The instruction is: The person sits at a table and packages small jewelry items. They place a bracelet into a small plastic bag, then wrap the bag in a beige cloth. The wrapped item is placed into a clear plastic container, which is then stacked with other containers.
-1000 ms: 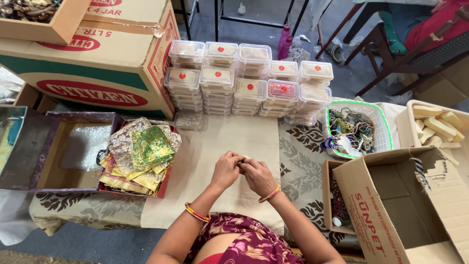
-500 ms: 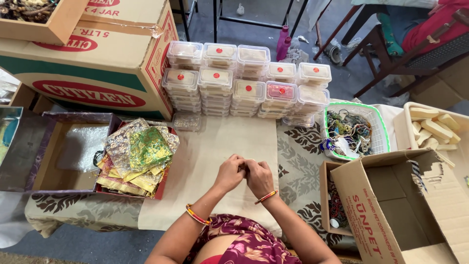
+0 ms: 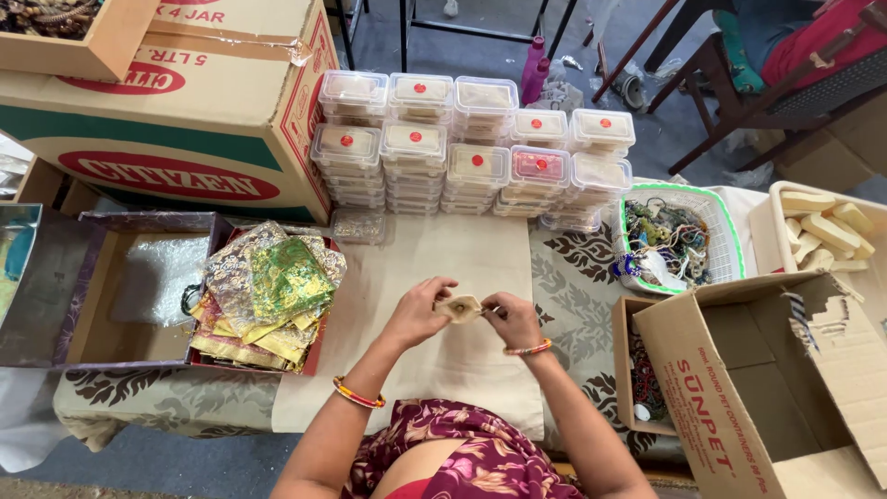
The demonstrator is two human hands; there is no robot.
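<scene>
My left hand (image 3: 418,312) and my right hand (image 3: 511,319) meet over a beige cloth (image 3: 434,277) on the table. Between their fingertips they pinch a small pale flat piece (image 3: 459,306), each hand gripping one side. Colourful bangles circle both wrists. To the left lies a pile of shiny green and gold fabric pouches (image 3: 263,296) in a red-edged tray. Beyond the cloth stand stacks of clear plastic lidded boxes (image 3: 462,148), most with a red dot on the lid.
A large printed cardboard carton (image 3: 176,120) stands at the back left, an open purple-edged box (image 3: 120,286) at the left. A green-rimmed white basket (image 3: 730,236) holds beaded jewellery. An open cardboard box (image 3: 785,388) sits at the right, a tray of pale blocks (image 3: 827,231) behind it.
My hands have stayed together over the cloth; the pale piece between the fingers now shows more spread out. The view has shifted slightly.
</scene>
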